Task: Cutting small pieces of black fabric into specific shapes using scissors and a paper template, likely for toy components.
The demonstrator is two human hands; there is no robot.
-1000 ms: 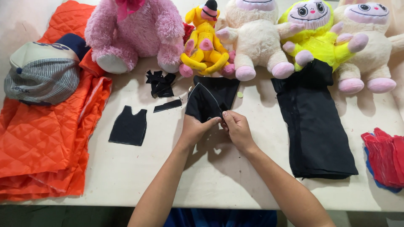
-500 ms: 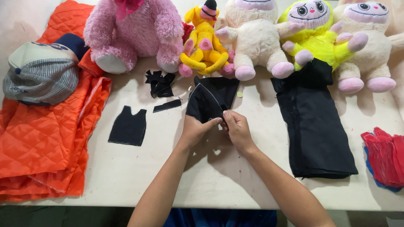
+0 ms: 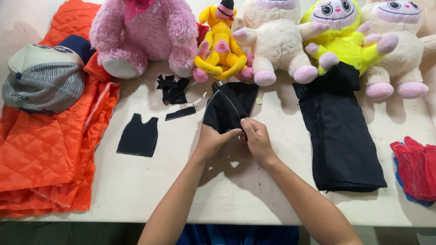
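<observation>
While both pinch the black fabric piece [image 3: 227,106], left hand [image 3: 213,140] and right hand [image 3: 256,138] meet above bare table [image 3: 236,190].

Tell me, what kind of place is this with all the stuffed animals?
Probably a sewing or toy-clothes workshop. A row of plush toys sits along a worktable, a cut black vest-shaped piece lies nearby, and both hands work on black fabric.

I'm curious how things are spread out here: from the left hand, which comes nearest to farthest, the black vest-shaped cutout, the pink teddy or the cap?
From the left hand:
1. Black vest-shaped cutout, just to its left.
2. Pink teddy, up at the table's far edge.
3. Cap, far left on the orange quilted fabric.
</observation>
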